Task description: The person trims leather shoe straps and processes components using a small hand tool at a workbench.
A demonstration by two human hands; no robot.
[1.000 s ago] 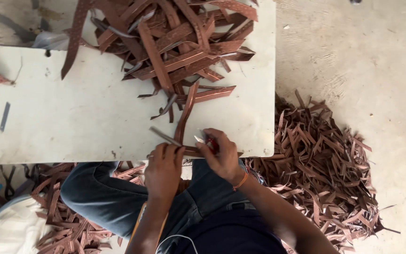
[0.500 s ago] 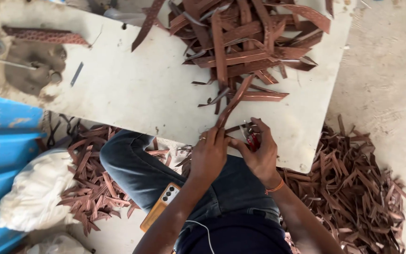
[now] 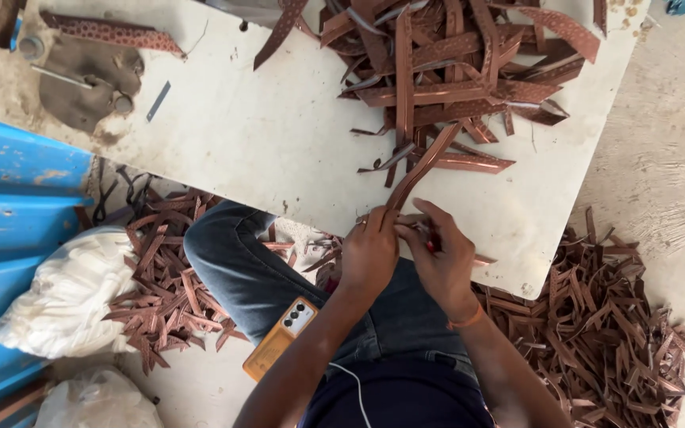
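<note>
Both hands meet at the near edge of the white desk (image 3: pixel 223 135): left hand (image 3: pixel 370 254) and right hand (image 3: pixel 441 257) fingers pinching the near end of a brown leather strip (image 3: pixel 420 168), its long axis running up-right toward the strip pile (image 3: pixel 453 63)

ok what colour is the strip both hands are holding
Reddish brown; the strip shows best in the head view.

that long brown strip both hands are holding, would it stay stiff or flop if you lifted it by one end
Probably floppy: the brown strip curves from the left hand and right hand to the pile of strips, where others lie bent. It looks thin and flat, so likely light and unlikely to roll.
</note>
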